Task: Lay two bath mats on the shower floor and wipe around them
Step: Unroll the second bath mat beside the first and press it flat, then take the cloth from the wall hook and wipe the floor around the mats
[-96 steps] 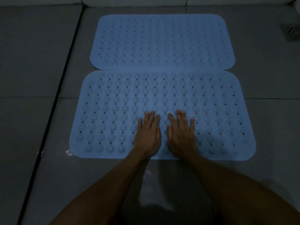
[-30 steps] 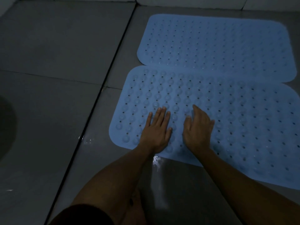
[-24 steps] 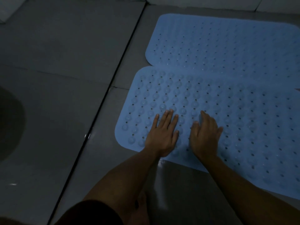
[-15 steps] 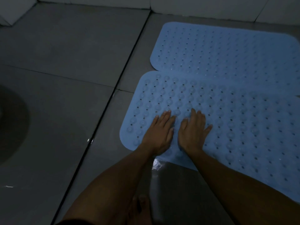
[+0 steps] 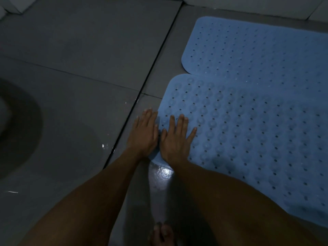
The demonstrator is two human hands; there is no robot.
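Observation:
Two light blue perforated bath mats lie flat on the dark grey tiled floor, long edges meeting. The near mat (image 5: 248, 132) has raised round bumps; the far mat (image 5: 257, 48) sits behind it by the wall. My left hand (image 5: 144, 134) lies flat, fingers spread, across the near mat's left edge, mostly on the tile. My right hand (image 5: 174, 139) presses flat on the mat's near left corner, right beside the left hand. Neither hand holds anything.
A dark grout channel (image 5: 142, 98) runs diagonally left of the mats. Wet patches shine on the tile (image 5: 165, 173) between my forearms. A dark round shadow (image 5: 19, 128) covers the floor at far left. My toes (image 5: 161, 233) show at the bottom. Pale wall tiles (image 5: 248, 6) border the back.
Both hands have slid left across the near mat to its left corner; the left hand now hangs over the edge onto the tile. The view has shifted left.

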